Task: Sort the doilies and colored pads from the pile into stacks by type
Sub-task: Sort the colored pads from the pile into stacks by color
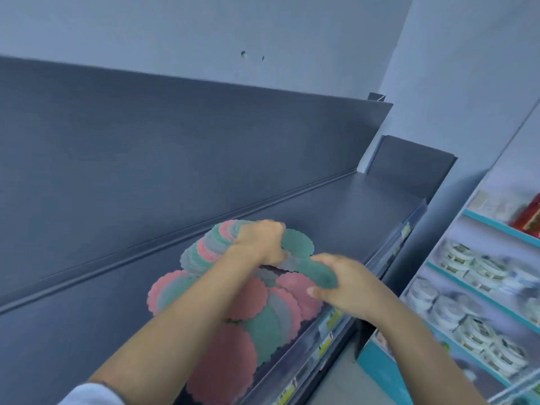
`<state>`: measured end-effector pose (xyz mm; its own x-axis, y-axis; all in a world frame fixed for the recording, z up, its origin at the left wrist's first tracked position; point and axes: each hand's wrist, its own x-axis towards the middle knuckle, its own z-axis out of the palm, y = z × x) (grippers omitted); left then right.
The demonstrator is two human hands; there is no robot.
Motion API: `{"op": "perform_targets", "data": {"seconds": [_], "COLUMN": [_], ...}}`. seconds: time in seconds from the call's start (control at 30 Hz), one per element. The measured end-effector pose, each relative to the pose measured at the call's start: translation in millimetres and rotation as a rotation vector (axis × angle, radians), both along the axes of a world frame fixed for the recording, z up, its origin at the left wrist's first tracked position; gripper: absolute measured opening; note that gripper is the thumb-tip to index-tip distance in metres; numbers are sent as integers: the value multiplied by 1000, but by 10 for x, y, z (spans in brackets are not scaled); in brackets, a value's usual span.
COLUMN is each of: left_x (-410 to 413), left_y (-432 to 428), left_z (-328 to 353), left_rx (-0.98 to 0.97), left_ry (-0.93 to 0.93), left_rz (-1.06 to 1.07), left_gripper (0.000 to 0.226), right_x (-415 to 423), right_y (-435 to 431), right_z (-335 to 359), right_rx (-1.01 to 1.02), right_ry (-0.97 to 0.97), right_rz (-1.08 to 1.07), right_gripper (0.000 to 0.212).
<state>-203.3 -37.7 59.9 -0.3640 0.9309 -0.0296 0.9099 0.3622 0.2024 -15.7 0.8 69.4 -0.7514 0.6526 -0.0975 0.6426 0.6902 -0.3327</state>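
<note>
Dark grey shelf. Left of the left forearm, a pink doily lies flat at the edge of the pile. The pile is pink, green and grey scalloped rounds, overlapping beneath both forearms. Left hand, fingers curled, grips a fanned bunch of mixed colours raised above the pile. Just right of it, right hand pinches a bent green doily between thumb and fingers; whether it is free of the bunch, cannot tell. Well right of that hand, blurred racks of round tins.
</note>
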Motion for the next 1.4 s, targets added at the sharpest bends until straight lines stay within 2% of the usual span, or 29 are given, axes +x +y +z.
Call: {"op": "perform_targets", "data": {"seconds": [0.2,0.37,0.5,0.6,0.7,0.73,0.87,0.93,1.0,1.1,1.17,1.27,1.4], "left_x": [-93,-104,36,247,464,537,900,1113,1369,1771,2037,2447,2941], "left_y": [782,1017,1067,1106,1026,964,577,318,42,-402,-775,-1418,-2393], "left_z": [-310,-312,-305,-322,-303,-292,-182,-128,-79,-29,-14,-28,-23], "left_rx": [-77,-153,-76,84,239,326,802,1121,1388,1656,1801,1856,1824], "left_ry": [-68,-203,-172,-135,-138,-148,-106,-213,-333,-407,-440,-389,-279], "left_rz": [136,352,484,602,699,740,1069,1185,1250,1278,1265,1308,1435], "left_gripper": [54,67,66,61,28,20,18,10,20,42,55,61,60], "right_x": [-386,-742,-799,-710,-598,-569,-505,-543,-594,-633,-599,-441,-193], "right_y": [986,1455,1605,1686,1741,1768,1896,1928,1838,1389,937,141,-987], "right_z": [-264,-293,-362,-418,-506,-562,-572,-459,-307,-238,-287,-328,-309], "right_rx": [-87,-41,27,-7,-105,-162,-416,-541,-748,-1024,-1072,-1114,-1289], "right_ry": [-189,-387,-371,-277,-133,-60,328,517,631,583,521,483,417], "right_rz": [95,363,584,681,711,726,714,668,640,711,811,947,984], "right_gripper": [89,82,65,61,72,68,24,15,10,36,43,29,20]}}
